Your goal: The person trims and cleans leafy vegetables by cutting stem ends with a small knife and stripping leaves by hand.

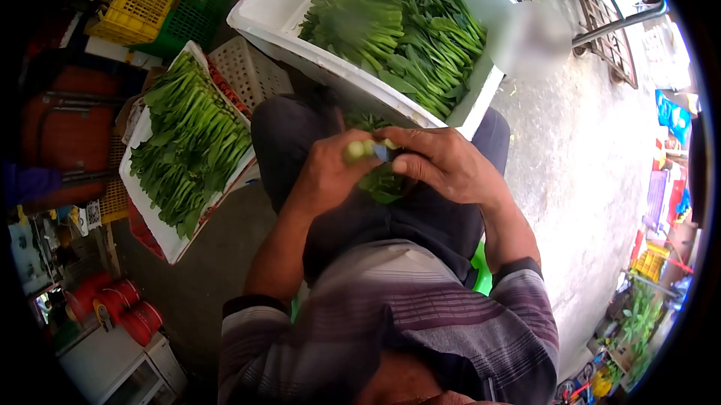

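Observation:
Above my lap, my left hand (327, 174) is closed around a few leafy green stalks (356, 151), their pale cut ends pointing up toward me. My right hand (449, 162) meets it from the other side, fingers bent around a small knife. Only the knife's short grey-blue blade (382, 153) shows, right against the stalk ends; its handle is hidden in the fingers. Below the hands, between my knees, are more green leaves (384, 186), partly covered by the hands.
A white foam box (330, 61) with leafy greens stands just beyond my knees. Left of me, a white-lined box (171, 243) holds more bundled greens beside a beige perforated basket (251, 75). Yellow crates (143, 0), red buckets (118, 301) and a metal cart (619, 24) stand farther out.

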